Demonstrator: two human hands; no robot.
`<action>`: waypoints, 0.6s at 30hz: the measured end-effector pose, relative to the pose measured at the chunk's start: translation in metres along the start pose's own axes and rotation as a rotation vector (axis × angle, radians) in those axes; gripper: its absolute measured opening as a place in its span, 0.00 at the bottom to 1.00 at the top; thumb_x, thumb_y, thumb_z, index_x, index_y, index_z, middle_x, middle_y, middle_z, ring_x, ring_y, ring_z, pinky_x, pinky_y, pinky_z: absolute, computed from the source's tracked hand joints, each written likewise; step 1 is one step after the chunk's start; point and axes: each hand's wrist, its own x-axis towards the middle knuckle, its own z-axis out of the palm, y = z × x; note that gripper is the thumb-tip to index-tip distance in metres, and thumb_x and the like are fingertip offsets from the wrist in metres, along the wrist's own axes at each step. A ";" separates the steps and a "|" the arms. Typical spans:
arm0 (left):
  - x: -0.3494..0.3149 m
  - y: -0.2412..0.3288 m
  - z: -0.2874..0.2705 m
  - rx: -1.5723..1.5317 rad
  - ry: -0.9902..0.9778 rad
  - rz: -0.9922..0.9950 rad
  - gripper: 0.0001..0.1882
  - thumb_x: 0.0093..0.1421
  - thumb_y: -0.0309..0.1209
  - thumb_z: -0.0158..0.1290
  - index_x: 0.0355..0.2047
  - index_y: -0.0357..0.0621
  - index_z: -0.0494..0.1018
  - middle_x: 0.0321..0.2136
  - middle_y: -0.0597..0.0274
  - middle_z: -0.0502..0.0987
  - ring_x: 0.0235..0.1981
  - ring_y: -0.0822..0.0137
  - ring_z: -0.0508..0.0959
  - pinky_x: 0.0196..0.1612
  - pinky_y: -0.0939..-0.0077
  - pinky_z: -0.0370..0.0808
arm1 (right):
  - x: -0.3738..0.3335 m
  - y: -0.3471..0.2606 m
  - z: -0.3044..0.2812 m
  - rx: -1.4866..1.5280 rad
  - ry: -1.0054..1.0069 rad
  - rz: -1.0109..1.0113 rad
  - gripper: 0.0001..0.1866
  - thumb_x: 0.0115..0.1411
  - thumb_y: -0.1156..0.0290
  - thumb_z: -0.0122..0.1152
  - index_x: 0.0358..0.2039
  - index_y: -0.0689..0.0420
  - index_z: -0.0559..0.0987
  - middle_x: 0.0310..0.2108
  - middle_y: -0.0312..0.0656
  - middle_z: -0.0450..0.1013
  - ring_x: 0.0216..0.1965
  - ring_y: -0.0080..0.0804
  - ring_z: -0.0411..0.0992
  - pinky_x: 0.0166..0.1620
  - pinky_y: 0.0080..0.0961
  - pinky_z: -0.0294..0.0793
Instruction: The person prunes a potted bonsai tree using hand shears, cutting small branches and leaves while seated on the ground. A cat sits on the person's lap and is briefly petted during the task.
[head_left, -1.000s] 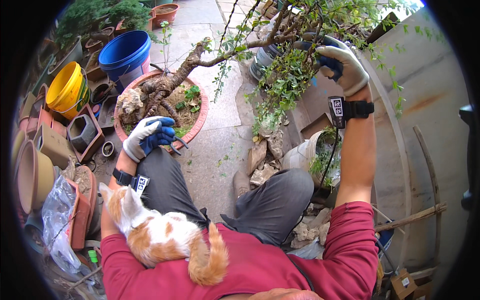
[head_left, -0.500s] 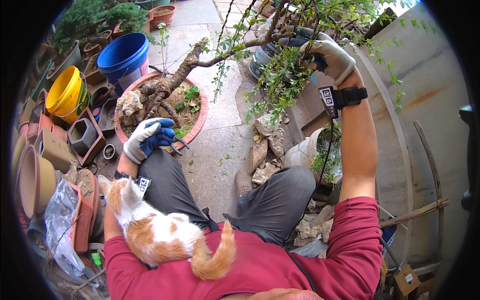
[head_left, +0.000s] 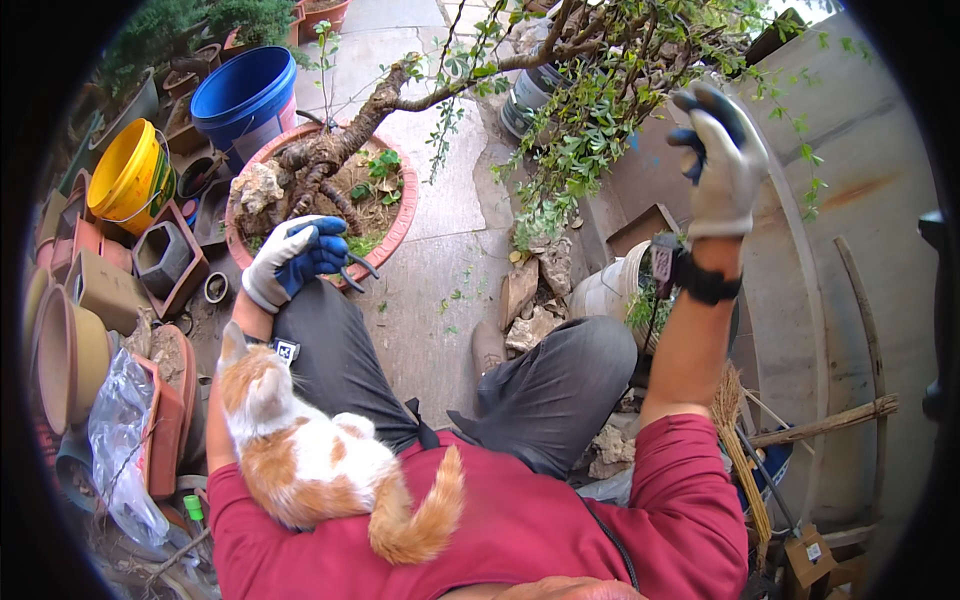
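Currently gripping a dark-handled tool [head_left: 364, 264] in the gloved left hand [head_left: 298, 258], with fingers closed, over the left knee [head_left: 318, 312] and just beside a round reddish pot [head_left: 406, 213]. Holding the gloved right hand [head_left: 724, 165] up, with fingers curled, near leafy branches [head_left: 572, 165] but apart from them; unable to tell whether around anything. Facing a thick-trunked tree [head_left: 366, 126], planted in the pot and slanted to the right. Bearing an orange-and-white cat [head_left: 312, 462] against the red left sleeve [head_left: 243, 530].
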 end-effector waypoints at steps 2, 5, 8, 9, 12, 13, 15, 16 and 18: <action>0.000 0.000 0.000 -0.003 0.001 -0.005 0.26 0.69 0.40 0.55 0.59 0.32 0.70 0.43 0.52 0.83 0.43 0.61 0.85 0.47 0.69 0.83 | -0.038 0.005 -0.002 -0.098 0.183 0.009 0.09 0.56 0.84 0.55 0.35 0.64 0.82 0.30 0.41 0.80 0.21 0.22 0.74 0.21 0.15 0.67; 0.000 0.001 0.001 -0.012 -0.008 -0.001 0.26 0.69 0.40 0.56 0.59 0.32 0.70 0.43 0.53 0.83 0.42 0.61 0.85 0.47 0.69 0.83 | -0.101 0.022 0.025 -0.175 -0.096 -0.058 0.09 0.53 0.85 0.54 0.26 0.60 0.82 0.25 0.36 0.77 0.23 0.21 0.73 0.27 0.19 0.71; 0.001 0.001 0.002 -0.011 -0.019 -0.002 0.27 0.68 0.40 0.56 0.59 0.31 0.70 0.43 0.53 0.83 0.41 0.62 0.85 0.47 0.69 0.83 | -0.140 0.043 0.080 -0.022 -0.412 0.188 0.11 0.62 0.75 0.60 0.45 0.61 0.83 0.29 0.38 0.79 0.27 0.20 0.75 0.32 0.21 0.74; 0.001 0.001 0.002 0.007 -0.010 0.000 0.28 0.68 0.41 0.56 0.59 0.31 0.70 0.42 0.53 0.83 0.41 0.62 0.85 0.47 0.70 0.83 | -0.140 0.051 0.102 0.039 -0.393 0.201 0.16 0.67 0.70 0.59 0.52 0.63 0.80 0.31 0.41 0.80 0.28 0.21 0.76 0.33 0.20 0.75; 0.000 -0.001 0.003 0.013 0.004 0.015 0.28 0.68 0.41 0.57 0.59 0.30 0.70 0.42 0.52 0.83 0.41 0.62 0.85 0.47 0.69 0.83 | -0.110 0.069 0.150 0.555 -0.160 0.410 0.14 0.73 0.64 0.52 0.50 0.62 0.74 0.33 0.46 0.80 0.26 0.26 0.78 0.22 0.17 0.74; 0.000 -0.001 0.003 0.008 0.010 0.018 0.28 0.68 0.41 0.58 0.59 0.30 0.70 0.42 0.51 0.83 0.41 0.61 0.85 0.47 0.69 0.83 | -0.095 0.074 0.162 0.676 -0.008 0.497 0.13 0.73 0.62 0.53 0.49 0.58 0.73 0.33 0.44 0.79 0.26 0.28 0.77 0.23 0.20 0.74; -0.003 -0.001 0.002 0.003 0.026 0.019 0.28 0.68 0.40 0.58 0.59 0.31 0.70 0.43 0.51 0.83 0.42 0.60 0.85 0.47 0.67 0.84 | -0.068 0.082 0.180 0.851 0.244 0.559 0.12 0.74 0.58 0.54 0.46 0.51 0.70 0.30 0.41 0.76 0.26 0.31 0.75 0.23 0.24 0.73; -0.004 -0.001 0.001 -0.014 0.020 0.024 0.28 0.68 0.40 0.58 0.59 0.31 0.70 0.43 0.50 0.83 0.42 0.60 0.85 0.47 0.66 0.84 | -0.059 0.085 0.183 0.949 0.310 0.577 0.12 0.72 0.58 0.58 0.47 0.50 0.70 0.31 0.40 0.77 0.25 0.31 0.74 0.23 0.25 0.72; -0.007 0.000 -0.001 -0.018 0.024 0.021 0.28 0.67 0.40 0.58 0.59 0.30 0.69 0.43 0.50 0.83 0.42 0.58 0.85 0.47 0.65 0.84 | -0.048 0.090 0.184 0.974 0.428 0.529 0.13 0.69 0.60 0.64 0.45 0.50 0.71 0.31 0.39 0.77 0.25 0.31 0.74 0.23 0.26 0.71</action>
